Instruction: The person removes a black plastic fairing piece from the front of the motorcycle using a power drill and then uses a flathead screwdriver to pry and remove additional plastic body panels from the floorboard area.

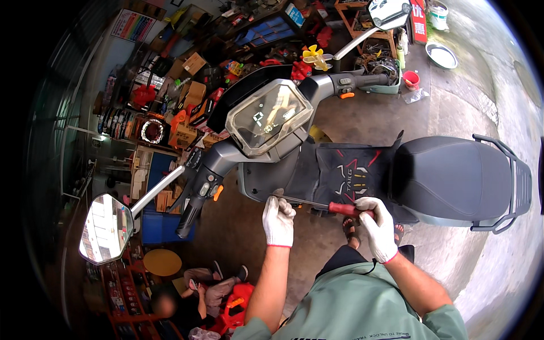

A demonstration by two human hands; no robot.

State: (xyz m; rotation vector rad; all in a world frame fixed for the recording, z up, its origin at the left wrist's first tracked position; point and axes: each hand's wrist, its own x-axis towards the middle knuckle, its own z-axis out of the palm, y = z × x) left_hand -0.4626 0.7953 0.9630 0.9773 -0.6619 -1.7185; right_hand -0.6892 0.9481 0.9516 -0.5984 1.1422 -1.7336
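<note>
A screwdriver (341, 209) with a red handle and a long thin shaft lies level along the near side of a grey electric scooter (283, 153). My right hand (378, 228), in a white knitted glove with a red cuff, is wrapped round the handle's end. The shaft points left to the fingertips of my left hand (279, 221), gloved alike. Those fingers are pinched together at the shaft's tip, beside the scooter's front panel; what lies between them is too small to tell. Both hands are next to the black footboard mat (354, 175).
The scooter's seat (453, 178) is at the right, its lit display (269, 118) and handlebar at upper left. A mirror (106, 228) juts out at left. Another person (209, 292) sits low at lower left by a red plastic stool (235, 306). Cluttered shelves and boxes (195, 93) stand behind.
</note>
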